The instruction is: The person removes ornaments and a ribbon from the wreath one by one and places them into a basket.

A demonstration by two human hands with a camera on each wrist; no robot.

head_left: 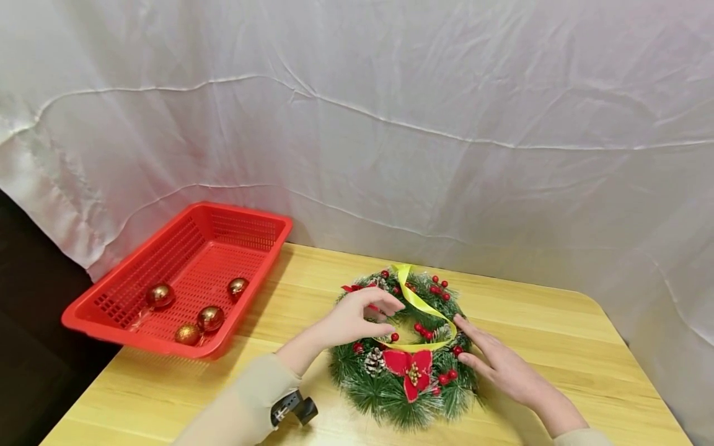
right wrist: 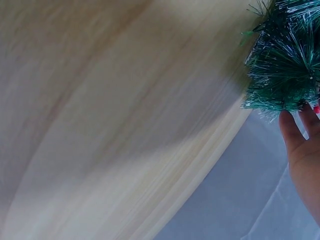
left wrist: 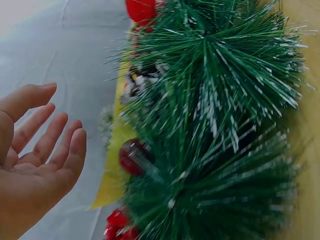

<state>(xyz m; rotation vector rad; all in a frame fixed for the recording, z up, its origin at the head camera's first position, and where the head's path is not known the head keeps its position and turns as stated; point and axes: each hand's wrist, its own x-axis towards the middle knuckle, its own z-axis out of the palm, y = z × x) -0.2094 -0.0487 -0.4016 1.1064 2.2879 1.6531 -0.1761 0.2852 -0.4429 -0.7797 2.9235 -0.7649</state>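
A green Christmas wreath [head_left: 379,387] lies on the wooden table, dressed with red berries, a pine cone [head_left: 374,361] and a red poinsettia [head_left: 411,371]. Loose yellow ribbon [head_left: 419,302] loops across its top and centre. Over the wreath's left side hovers my left hand [head_left: 357,316], fingers loosely bent and thumb apart, holding nothing; the left wrist view shows its empty palm [left wrist: 42,165] beside the needles. My right hand [head_left: 504,365] has its fingers extended, fingertips right at the wreath's right edge. In the right wrist view those fingers [right wrist: 292,132] overlap the needles.
A red plastic basket [head_left: 268,272] stands at the table's left, holding several shiny ornament balls, among them a glittery gold one [head_left: 188,334]. Grey-white cloth [head_left: 390,186] hangs behind the table [head_left: 558,334]. A black device [head_left: 292,407] is strapped to the left wrist.
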